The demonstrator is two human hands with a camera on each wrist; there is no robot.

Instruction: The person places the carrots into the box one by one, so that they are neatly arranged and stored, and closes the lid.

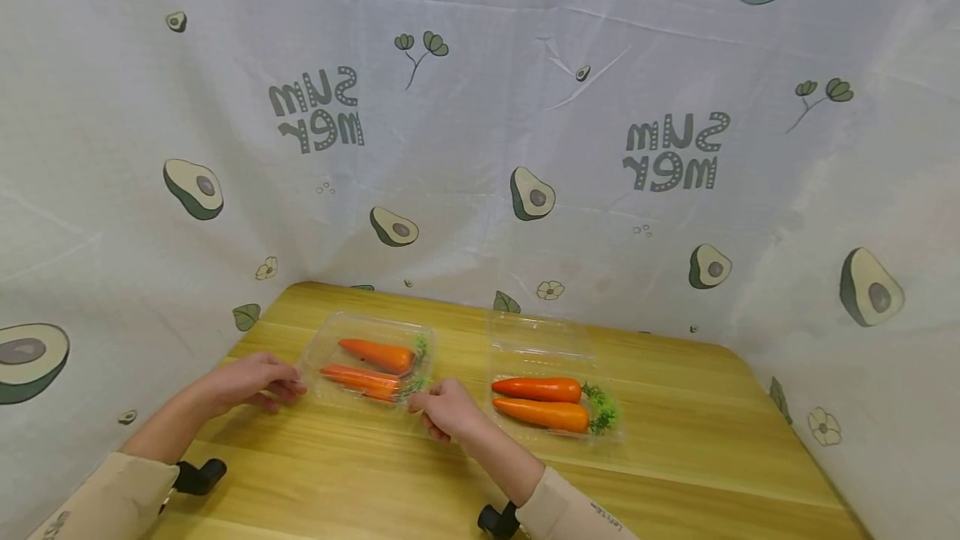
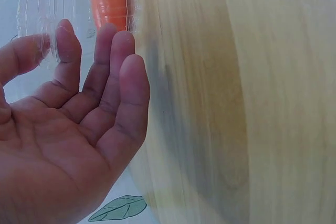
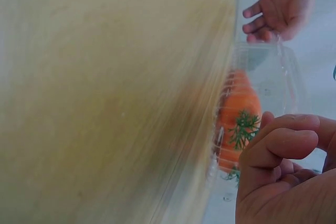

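Note:
A clear plastic clamshell box [image 1: 322, 348] holds two orange carrots with green tops, one carrot [image 1: 378, 354] behind the other. Its lid seems to lie over them. At its left end my left hand [image 1: 258, 380] pinches the rim between thumb and index finger; the other fingers [image 2: 134, 80] are loosely bent. My right hand [image 1: 453, 411] is at the near right corner, thumb and curled index finger [image 3: 291, 142] pinching the edge there. The exact contact of the right fingertips is hidden in the right wrist view.
Right of my right hand stands a second clear box [image 1: 540, 344], its lid raised at the back, with two carrots [image 1: 543, 415] and green tops in it. Both boxes are on a wood-grain table [image 1: 337, 473]. A printed curtain [image 1: 465, 132] hangs behind and around the table.

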